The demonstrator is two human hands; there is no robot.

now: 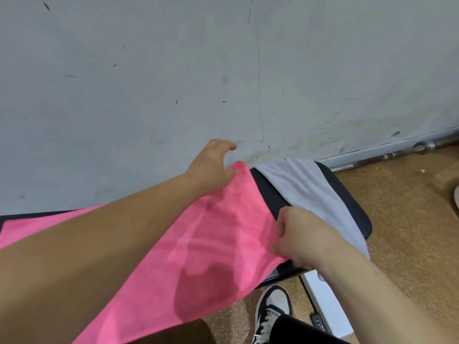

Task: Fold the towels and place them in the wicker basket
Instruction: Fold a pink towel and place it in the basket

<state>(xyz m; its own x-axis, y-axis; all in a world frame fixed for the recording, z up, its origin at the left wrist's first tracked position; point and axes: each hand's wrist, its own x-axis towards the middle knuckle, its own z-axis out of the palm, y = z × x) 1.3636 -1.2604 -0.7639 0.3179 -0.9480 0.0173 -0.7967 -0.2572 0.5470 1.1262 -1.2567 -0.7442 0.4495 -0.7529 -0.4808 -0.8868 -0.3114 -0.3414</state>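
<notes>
A pink towel (198, 244) is spread across a black padded bench (270, 194) and hangs over its near edge. My left hand (213, 167) holds the towel's far right corner, thumb on the cloth and the other fingers raised. My right hand (300, 237) pinches the towel's near right corner with curled fingers at the bench's front edge. A grey towel (305, 192) lies on the right end of the bench, draping over its front. No wicker basket is in view.
A scuffed grey wall (173, 83) rises right behind the bench. A metal barbell (397, 152) lies on the brown floor along the wall at the right. My shoe (273, 311) and a white bench leg (325, 296) are below the bench.
</notes>
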